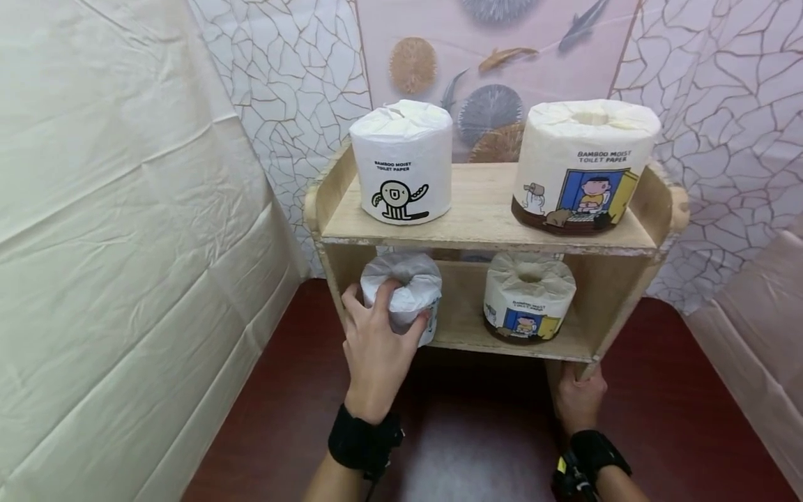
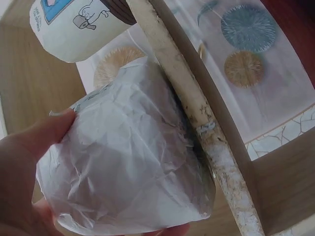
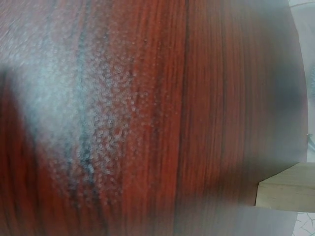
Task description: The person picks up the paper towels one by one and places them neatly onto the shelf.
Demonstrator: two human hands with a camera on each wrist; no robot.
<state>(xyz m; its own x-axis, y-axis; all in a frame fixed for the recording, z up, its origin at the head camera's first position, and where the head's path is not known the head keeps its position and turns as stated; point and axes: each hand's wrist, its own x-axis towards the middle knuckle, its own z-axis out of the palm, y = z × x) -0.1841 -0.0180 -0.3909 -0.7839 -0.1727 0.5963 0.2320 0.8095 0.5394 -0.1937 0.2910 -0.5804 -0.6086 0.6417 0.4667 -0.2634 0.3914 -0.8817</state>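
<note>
My left hand point(image 1: 378, 341) grips a paper-wrapped toilet roll point(image 1: 401, 268) at the left of the lower shelf, fingers over its top and thumb on its right side. The left wrist view shows that roll's crumpled white wrapping point(image 2: 123, 157) close by the shelf edge. With the right hand point(image 1: 580, 397) I hold the wooden shelf unit point(image 1: 483, 240) low on its right side, by the leg. That hand is out of sight in the right wrist view. To the right on the lower shelf stands another toilet roll point(image 1: 529, 296) with a cartoon print.
On the upper shelf stand a white toilet roll point(image 1: 401, 164) at left and a cartoon-printed toilet roll point(image 1: 583, 167) at right. The unit stands on a dark red table point(image 1: 251, 432). Pale cloth point(image 1: 125, 209) hangs at the left, a patterned backdrop point(image 1: 301, 77) behind.
</note>
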